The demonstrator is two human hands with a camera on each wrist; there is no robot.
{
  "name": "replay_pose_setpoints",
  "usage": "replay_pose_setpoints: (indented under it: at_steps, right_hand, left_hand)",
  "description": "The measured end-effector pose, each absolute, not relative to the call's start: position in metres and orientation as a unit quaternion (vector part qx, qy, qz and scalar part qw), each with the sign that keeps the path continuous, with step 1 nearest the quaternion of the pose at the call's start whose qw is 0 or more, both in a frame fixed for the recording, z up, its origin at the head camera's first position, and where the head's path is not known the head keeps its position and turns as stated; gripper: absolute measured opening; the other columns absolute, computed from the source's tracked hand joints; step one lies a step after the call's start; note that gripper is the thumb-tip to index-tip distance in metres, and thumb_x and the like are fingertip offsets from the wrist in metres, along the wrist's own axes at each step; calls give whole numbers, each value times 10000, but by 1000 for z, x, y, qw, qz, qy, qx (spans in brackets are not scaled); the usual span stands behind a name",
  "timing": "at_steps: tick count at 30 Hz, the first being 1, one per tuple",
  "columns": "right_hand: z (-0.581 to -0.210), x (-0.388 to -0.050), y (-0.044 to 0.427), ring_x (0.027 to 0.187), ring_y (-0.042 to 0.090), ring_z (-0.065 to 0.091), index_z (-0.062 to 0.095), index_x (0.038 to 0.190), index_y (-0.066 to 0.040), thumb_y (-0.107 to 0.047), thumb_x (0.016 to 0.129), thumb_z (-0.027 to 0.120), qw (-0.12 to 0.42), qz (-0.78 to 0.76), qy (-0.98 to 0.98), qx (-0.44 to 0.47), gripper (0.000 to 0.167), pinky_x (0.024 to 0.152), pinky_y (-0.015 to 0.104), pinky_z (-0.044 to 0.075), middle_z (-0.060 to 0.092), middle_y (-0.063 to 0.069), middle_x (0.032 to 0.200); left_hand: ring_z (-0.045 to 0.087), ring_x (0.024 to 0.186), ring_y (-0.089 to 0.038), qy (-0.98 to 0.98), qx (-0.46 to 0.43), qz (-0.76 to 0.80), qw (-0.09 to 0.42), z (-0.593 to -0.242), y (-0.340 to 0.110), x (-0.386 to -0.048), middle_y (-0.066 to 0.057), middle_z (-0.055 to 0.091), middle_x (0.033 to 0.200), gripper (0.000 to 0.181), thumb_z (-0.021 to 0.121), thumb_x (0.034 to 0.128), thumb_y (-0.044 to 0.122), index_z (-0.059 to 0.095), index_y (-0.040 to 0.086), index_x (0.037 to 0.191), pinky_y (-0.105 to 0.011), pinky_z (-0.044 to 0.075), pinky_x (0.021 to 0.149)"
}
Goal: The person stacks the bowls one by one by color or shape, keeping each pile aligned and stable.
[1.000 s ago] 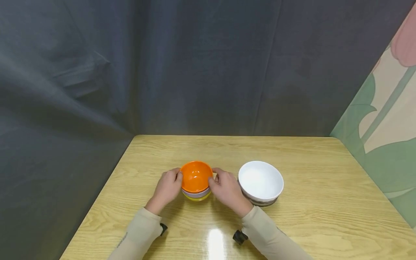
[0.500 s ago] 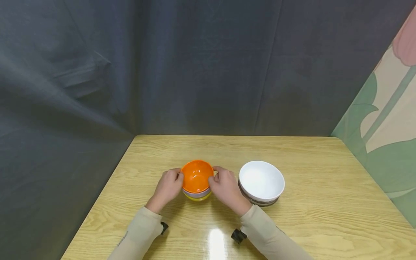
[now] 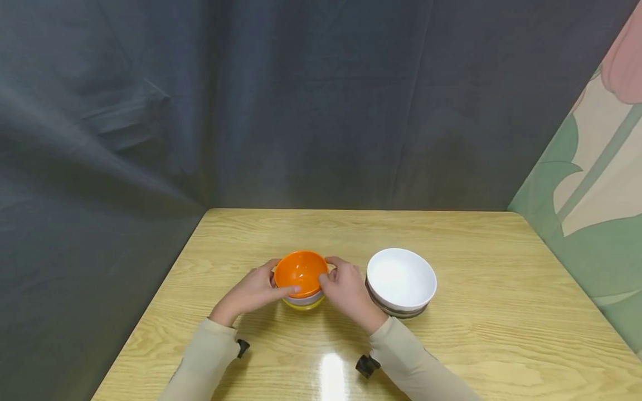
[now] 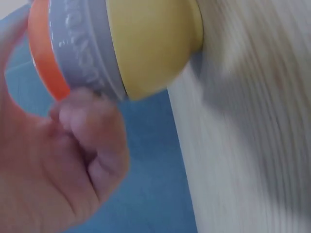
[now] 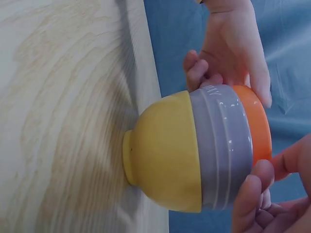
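Observation:
An orange bowl (image 3: 301,268) tops a nested stack, above a purple-grey bowl (image 5: 221,145) with raised lettering and a yellow bowl (image 5: 167,153) whose foot stands on the table. My left hand (image 3: 253,291) holds the orange bowl's left side, thumb laid over the near rim and the other fingers curled against the outside, as the left wrist view shows. On the opposite side, my right hand (image 3: 346,289) pinches the orange rim between thumb and fingers. Most of the purple-grey bowl is hidden inside the stack in the head view.
To the right of my right hand stands a larger white bowl (image 3: 401,278), stacked on a brownish bowl (image 3: 396,312). The wooden table (image 3: 481,262) runs back to a dark curtain (image 3: 321,111). A floral panel (image 3: 592,223) borders the right side.
My left hand has shifted left and turned, and its thumb now stretches across the orange bowl's near rim. The right hand keeps its place, and the orange bowl sits slightly lower and further left.

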State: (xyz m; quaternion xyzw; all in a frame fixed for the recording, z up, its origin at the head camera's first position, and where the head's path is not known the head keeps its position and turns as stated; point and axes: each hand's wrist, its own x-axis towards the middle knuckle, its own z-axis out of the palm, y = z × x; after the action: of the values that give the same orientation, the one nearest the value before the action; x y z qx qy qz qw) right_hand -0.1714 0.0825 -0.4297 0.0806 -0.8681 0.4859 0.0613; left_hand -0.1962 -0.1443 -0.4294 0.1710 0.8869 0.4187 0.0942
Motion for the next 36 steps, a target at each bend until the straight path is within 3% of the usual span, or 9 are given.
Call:
replay_pose_setpoints:
  at_steps: [5, 20, 22, 24, 27, 29, 32, 36]
  right_hand:
    - [-433, -169, 83, 419, 87, 371, 618, 1259, 68, -145, 902, 609, 65, 474, -874, 81, 416, 395, 231, 308, 465, -43, 530]
    - [-437, -167, 82, 432, 74, 393, 619, 1252, 86, -125, 886, 601, 86, 469, -874, 92, 424, 400, 226, 322, 476, -50, 541]
    - [-438, -168, 82, 436, 71, 389, 612, 1256, 93, -111, 880, 602, 87, 476, -870, 92, 428, 404, 221, 317, 467, -52, 543]
    - [-438, -167, 81, 441, 68, 382, 602, 1265, 98, -97, 874, 604, 86, 484, -866, 91, 437, 412, 214, 312, 458, -55, 545]
    - [-438, -167, 79, 444, 61, 370, 583, 1283, 107, -78, 866, 599, 84, 495, -860, 89, 457, 418, 204, 303, 444, -61, 545]
    - [-438, -167, 79, 440, 60, 361, 577, 1287, 113, -67, 863, 595, 87, 497, -859, 89, 461, 417, 201, 292, 439, -62, 539]
    - [-438, -167, 78, 439, 59, 350, 577, 1284, 121, -50, 859, 588, 95, 493, -860, 90, 459, 414, 200, 280, 427, -64, 535]
    - [-437, -167, 77, 446, 59, 345, 577, 1280, 128, -34, 854, 588, 101, 490, -861, 92, 456, 420, 198, 271, 419, -60, 537]
  left_hand:
    - [616, 1183, -137, 852, 222, 455, 131, -434, -150, -196, 9, 606, 1351, 940, 897, 719, 428, 418, 108, 1462, -442, 466, 1047]
    - [629, 1149, -100, 850, 221, 464, 115, -439, -150, -193, 38, 637, 1304, 910, 905, 710, 415, 438, 139, 1440, -427, 479, 1031]
    - [642, 1072, -100, 859, 207, 454, 116, -437, -152, -193, 43, 658, 1231, 886, 864, 752, 460, 435, 131, 1454, -393, 510, 970]
    - [630, 909, -108, 874, 185, 436, 109, -435, -152, -194, 32, 672, 1054, 804, 760, 847, 516, 441, 113, 1465, -341, 529, 820]
    - [470, 630, -120, 897, 165, 403, 75, -432, -151, -195, 8, 549, 741, 610, 578, 990, 484, 498, 80, 1439, -265, 406, 584]
    - [387, 550, -129, 903, 169, 391, 49, -431, -149, -196, -6, 465, 649, 478, 508, 1046, 361, 537, 44, 1403, -250, 337, 515]
    - [355, 495, -107, 903, 181, 390, 22, -429, -146, -197, 13, 441, 608, 361, 507, 1033, 166, 580, 3, 1347, -223, 307, 470]
    - [350, 474, -100, 901, 178, 397, 5, -428, -144, -197, 14, 441, 592, 345, 502, 1010, 98, 596, -18, 1321, -217, 296, 448]
